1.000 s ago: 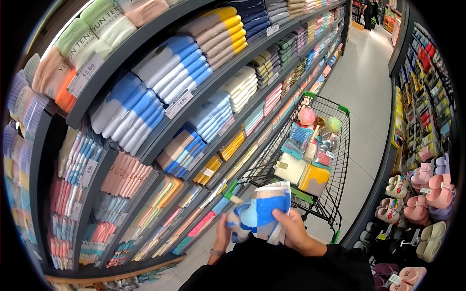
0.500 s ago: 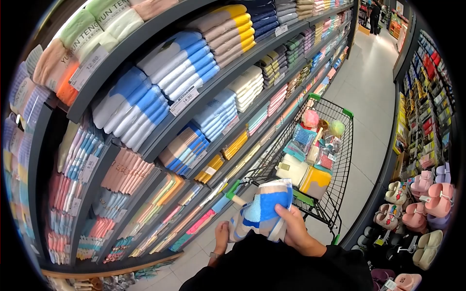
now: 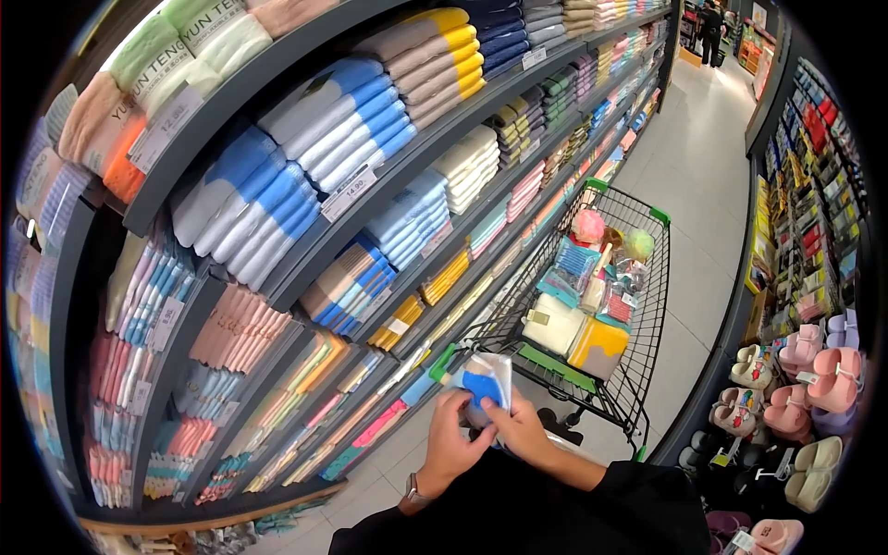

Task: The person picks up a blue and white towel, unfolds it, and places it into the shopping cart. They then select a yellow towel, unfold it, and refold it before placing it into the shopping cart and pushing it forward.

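A small folded towel, blue with pale parts and a white edge or tag, is held up in front of my body. My left hand, with a watch at its wrist, grips the towel's lower left side. On the other side my right hand pinches it, its thumb toward the blue face. Both hands are closed and close together; the towel's lower part is hidden behind the fingers. Just beyond it stands a black wire shopping cart with green corners, holding a white folded towel and a yellow and grey folded towel.
Towel shelves with price tags run along the left. In the cart lie a pink bath puff, a green one and several packets. Slippers hang at right. A person stands far down the aisle.
The towel has been turned and folded smaller between my hands. My left hand has come up and right to grip it; the right hand has shifted left. The cart is nearly unmoved.
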Motion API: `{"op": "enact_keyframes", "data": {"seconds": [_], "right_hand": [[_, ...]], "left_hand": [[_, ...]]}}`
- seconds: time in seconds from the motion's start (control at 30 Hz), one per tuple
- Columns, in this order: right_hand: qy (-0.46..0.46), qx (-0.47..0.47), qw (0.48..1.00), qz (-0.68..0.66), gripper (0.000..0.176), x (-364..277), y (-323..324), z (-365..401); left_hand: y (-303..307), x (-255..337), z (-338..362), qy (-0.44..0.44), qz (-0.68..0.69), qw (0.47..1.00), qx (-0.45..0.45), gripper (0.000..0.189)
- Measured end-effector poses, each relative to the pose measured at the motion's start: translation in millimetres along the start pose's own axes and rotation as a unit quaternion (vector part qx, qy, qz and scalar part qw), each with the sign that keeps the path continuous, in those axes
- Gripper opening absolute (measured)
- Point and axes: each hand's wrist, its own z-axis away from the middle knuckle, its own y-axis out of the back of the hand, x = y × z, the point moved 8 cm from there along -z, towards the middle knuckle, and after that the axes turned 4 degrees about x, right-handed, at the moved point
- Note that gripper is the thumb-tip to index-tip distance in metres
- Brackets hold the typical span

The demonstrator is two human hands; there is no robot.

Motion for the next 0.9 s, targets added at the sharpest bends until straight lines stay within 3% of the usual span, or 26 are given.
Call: {"op": "enact_keyframes", "data": {"seconds": [0.13, 0.17, 0.3, 0.6, 0.77, 0.9], "right_hand": [[0.131, -0.047, 0.987, 0.076, 0.049, -23, -18, 0], [0.07, -0.062, 0.994, 0.063, 0.06, -13, -20, 2], [0.115, -0.083, 0.982, 0.129, 0.065, -4, -22, 1], [0.193, -0.083, 0.945, 0.249, 0.056, -30, -45, 7], [0.085, -0.085, 0.983, 0.14, 0.046, -7, -35, -5], [0.084, -0.074, 0.99, 0.084, 0.043, -8, -33, -8]], "left_hand": [[-8, -15, 0, 0.0, -0.028, 0.999, -0.023, 0.062], [-8, -17, 1, 0.002, -0.035, 0.999, -0.027, 0.061], [-4, -26, 0, 0.058, -0.001, 0.998, -0.037, 0.052], [14, -42, 9, 0.097, 0.07, 0.991, 0.064, 0.036], [16, -45, 17, 0.161, 0.139, 0.975, 0.061, 0.04], [21, -42, 17, 0.16, 0.147, 0.97, 0.113, 0.019]]}}
